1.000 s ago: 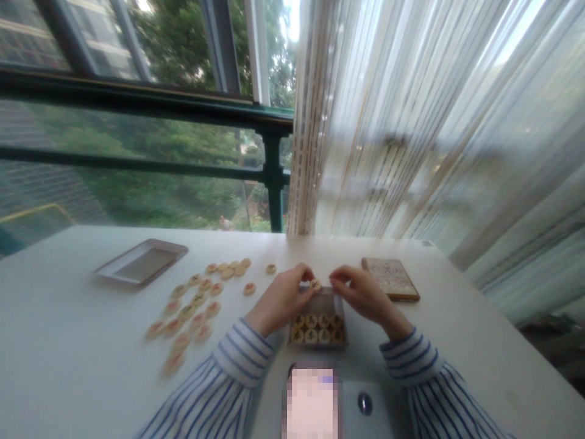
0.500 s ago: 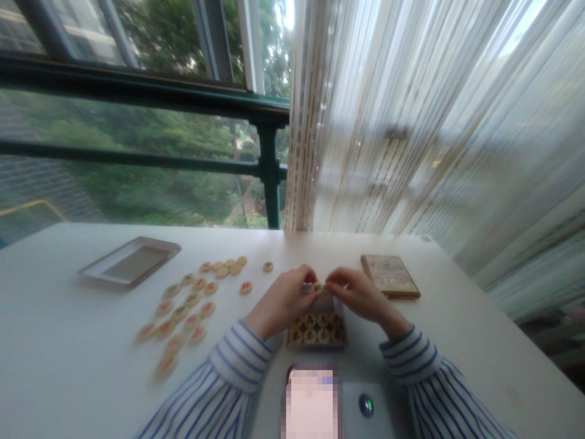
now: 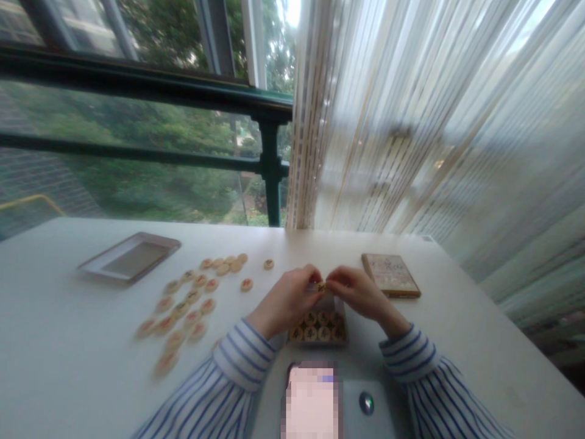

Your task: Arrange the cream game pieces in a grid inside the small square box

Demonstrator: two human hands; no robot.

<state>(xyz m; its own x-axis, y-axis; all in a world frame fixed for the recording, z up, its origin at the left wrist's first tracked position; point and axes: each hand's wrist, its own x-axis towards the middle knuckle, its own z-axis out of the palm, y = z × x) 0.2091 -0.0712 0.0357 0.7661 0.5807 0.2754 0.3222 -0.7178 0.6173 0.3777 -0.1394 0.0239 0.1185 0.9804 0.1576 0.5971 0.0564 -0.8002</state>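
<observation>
Piece (image 3: 322, 287): frame centre, at upper end of box (image 3: 319, 344).
Left hand (image 3: 287, 297): I'm pinching it.
Right hand (image 3: 360, 294): fingertips at its edge; can't tell if gripping.
Boxed rows (image 3: 324, 333): two visible.
Loose pieces (image 3: 181, 308): left of centre; under half done, I'd judge.
</observation>
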